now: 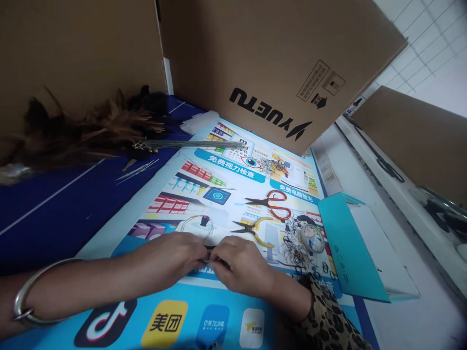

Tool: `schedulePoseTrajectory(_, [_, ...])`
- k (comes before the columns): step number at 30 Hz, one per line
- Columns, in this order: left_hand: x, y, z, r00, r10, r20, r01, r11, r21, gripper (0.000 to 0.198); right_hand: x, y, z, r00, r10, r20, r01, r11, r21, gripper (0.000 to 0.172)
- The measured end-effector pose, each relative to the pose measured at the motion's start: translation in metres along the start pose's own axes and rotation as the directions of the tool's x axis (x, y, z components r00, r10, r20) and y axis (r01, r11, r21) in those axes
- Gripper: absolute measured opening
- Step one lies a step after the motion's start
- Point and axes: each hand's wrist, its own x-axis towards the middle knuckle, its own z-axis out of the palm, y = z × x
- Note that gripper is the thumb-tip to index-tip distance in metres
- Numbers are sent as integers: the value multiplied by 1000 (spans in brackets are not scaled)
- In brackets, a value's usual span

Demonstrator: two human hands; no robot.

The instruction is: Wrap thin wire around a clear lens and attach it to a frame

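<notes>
My left hand (186,250) and my right hand (241,262) meet over the printed mat (204,291), fingers pinched together. Between the fingertips is something small and dark that I cannot make out; the fingers hide most of it. Just beyond my left hand lies a thin wire loop (184,223). Yellow-handled pliers (255,228) rest beyond my right hand, with red-handled scissors (272,201) farther back. Right of the pliers is a tangle of fine wire pieces and small dark rings (294,243), beside a coil of wire (313,238).
Brown feathers (95,119) lie at the back left, near a bundle of long thin wires (197,144). A large cardboard box (270,58) stands at the back. On the right is a turquoise open box (350,248). Another small heap of wire pieces (268,166) sits behind the scissors.
</notes>
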Motion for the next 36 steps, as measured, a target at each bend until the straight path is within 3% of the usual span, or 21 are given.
schedulePoseTrajectory(6, [0,-1,1,999,24,-32,-25,999,-23,27,-3,-2,6,1000,-18,15,19,994,-106,22])
schedulePoseTrajectory(12, [0,0,-1,1000,14,27,-14,1000,20,26,0,8,11,994,-91,67,101,981,-163,30])
schedulePoseTrajectory(19, [15,-30,-19,994,8,-111,-12,999,-35,28,2,10,5,999,-21,24,24,985,-169,33])
schedulePoseTrajectory(24, [16,-32,-30,994,-6,-108,-7,993,-116,28,3,10,2,1000,10,-2,-11,997,-78,34])
schedulePoseTrajectory(27, [11,-20,-29,999,39,-37,-45,982,-182,26,5,12,2,998,59,-26,-57,996,64,28])
schedulePoseTrajectory(29, [7,-13,-25,998,51,-48,-60,973,-224,21,6,12,3,990,122,-71,-107,976,192,25])
schedulePoseTrajectory(32, [2,-5,-18,999,-25,-48,6,937,-348,24,8,9,4,959,226,-170,-154,922,356,21])
schedulePoseTrajectory(36, [-5,1,-11,993,-97,64,116,860,-496,39,9,3,3,923,292,-252,-153,877,456,18])
